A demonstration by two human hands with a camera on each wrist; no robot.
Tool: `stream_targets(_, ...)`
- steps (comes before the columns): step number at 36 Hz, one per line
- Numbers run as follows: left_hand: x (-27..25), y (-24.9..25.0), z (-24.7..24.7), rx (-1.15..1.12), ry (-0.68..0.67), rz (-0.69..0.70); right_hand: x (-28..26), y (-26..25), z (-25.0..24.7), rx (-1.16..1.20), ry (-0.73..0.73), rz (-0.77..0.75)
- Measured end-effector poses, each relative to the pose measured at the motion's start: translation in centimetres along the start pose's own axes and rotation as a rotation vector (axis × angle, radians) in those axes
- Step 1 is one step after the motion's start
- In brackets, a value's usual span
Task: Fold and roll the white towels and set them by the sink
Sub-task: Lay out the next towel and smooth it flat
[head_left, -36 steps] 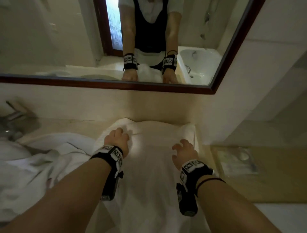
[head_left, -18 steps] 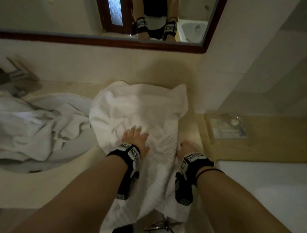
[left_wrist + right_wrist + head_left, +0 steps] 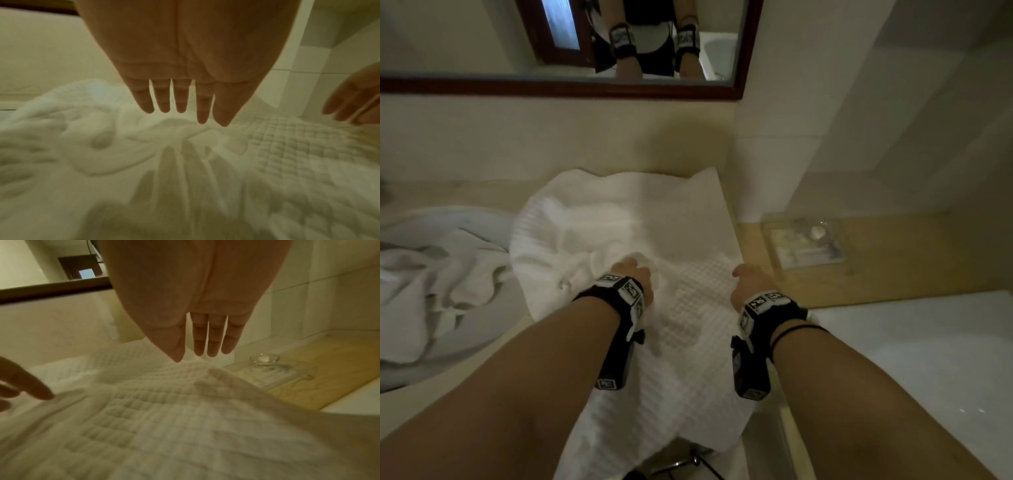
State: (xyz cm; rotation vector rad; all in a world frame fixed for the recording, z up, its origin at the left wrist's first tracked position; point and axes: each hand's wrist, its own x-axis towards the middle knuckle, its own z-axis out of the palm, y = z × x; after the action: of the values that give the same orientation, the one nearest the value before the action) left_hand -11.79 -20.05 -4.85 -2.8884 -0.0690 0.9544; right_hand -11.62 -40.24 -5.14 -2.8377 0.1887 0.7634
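Observation:
A white waffle-weave towel point(image 3: 688, 308) lies spread lengthwise on the beige counter point(image 3: 448, 394), its near end hanging over the front edge. My left hand point(image 3: 635, 274) hovers just above the towel's wrinkled middle point(image 3: 185, 133), fingers point(image 3: 180, 100) straight and slightly spread, holding nothing. My right hand point(image 3: 748, 284) is above the towel's right side point(image 3: 164, 402), near its edge, with straight fingers point(image 3: 213, 340) and nothing in it. Shadows of both hands fall on the cloth.
A second crumpled white towel point(image 3: 431, 274) fills the sink area at left. A clear tray point(image 3: 804, 243) with a small glass dish point(image 3: 264, 359) sits on the wooden ledge point(image 3: 893, 260) at right. The mirror point(image 3: 551, 41) hangs on the wall behind.
Both hands slid from the towel's far end back toward me, then lifted off the cloth; the towel is now more wrinkled in the middle. The right hand has moved up from the right edge.

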Motion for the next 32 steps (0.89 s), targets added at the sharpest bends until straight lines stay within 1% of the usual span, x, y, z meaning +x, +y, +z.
stream_targets(2, 1.4, -0.2, -1.0, -0.056, 0.003, 0.027, 1.3, -1.6, -0.5, 0.008, -0.02, -0.024)
stream_targets(3, 2.1, -0.3, -1.4, -0.044, -0.015, 0.041, 2.2, -2.1, -0.7, 0.018, -0.024, -0.027)
stream_targets(5, 3.9, -0.7, -1.9, -0.026, 0.007, 0.065, 3.9, -3.0, -0.9, 0.047, -0.002, -0.028)
stream_targets(8, 6.6, -1.7, -2.6, -0.045, 0.008, 0.036, 6.5, -4.5, -1.3, 0.098, 0.018, -0.089)
stream_targets(11, 9.5, -3.2, -3.5, -0.074, -0.002, 0.025, 9.1, -6.8, -1.9, 0.125, 0.073, -0.162)
stream_targets(14, 12.4, -4.9, -5.0, -0.163, -0.058, 0.049, 11.6, -9.3, -2.9, 0.172, 0.092, -0.201)
stream_targets(16, 13.7, -5.9, -6.1, -0.169, -0.064, 0.065, 13.3, -11.2, -3.9, 0.153, 0.151, -0.209)
stream_targets(19, 14.7, -7.2, -8.3, -0.144, -0.078, 0.111, 15.7, -13.8, -5.5, 0.078, 0.301, -0.213)
stream_targets(21, 15.4, -8.3, -10.1, -0.15, -0.069, 0.116, 17.1, -15.0, -6.7, 0.08, 0.31, -0.18)
stream_targets(22, 15.7, -9.1, -11.0, -0.158, -0.034, 0.098, 18.0, -15.1, -7.2, 0.057, 0.28, -0.154)
stream_targets(23, 16.1, -10.0, -11.7, -0.168, 0.035, 0.061, 18.6, -15.1, -7.9, -0.021, 0.213, -0.13)
stream_targets(25, 16.9, -12.5, -12.5, -0.229, 0.227, -0.056, 18.9, -14.8, -8.9, -0.231, 0.028, -0.084)
stream_targets(26, 17.5, -13.8, -12.6, -0.322, 0.279, -0.114, 18.8, -14.2, -9.0, -0.317, -0.059, -0.074)
stream_targets(27, 18.0, -15.0, -12.5, -0.423, 0.296, -0.16, 18.4, -13.7, -8.9, -0.361, -0.143, -0.051)
stream_targets(28, 18.4, -16.0, -12.3, -0.501, 0.288, -0.196, 18.2, -13.2, -8.4, -0.371, -0.198, -0.014)
stream_targets(29, 18.7, -16.8, -12.1, -0.558, 0.273, -0.223, 18.0, -12.8, -8.0, -0.385, -0.208, 0.016)
stream_targets(30, 19.0, -17.4, -11.9, -0.584, 0.254, -0.247, 18.2, -12.6, -7.5, -0.351, -0.176, 0.054)
stream_targets(32, 19.6, -17.9, -11.6, -0.588, 0.219, -0.27, 19.1, -13.1, -7.2, -0.235, -0.058, 0.088)
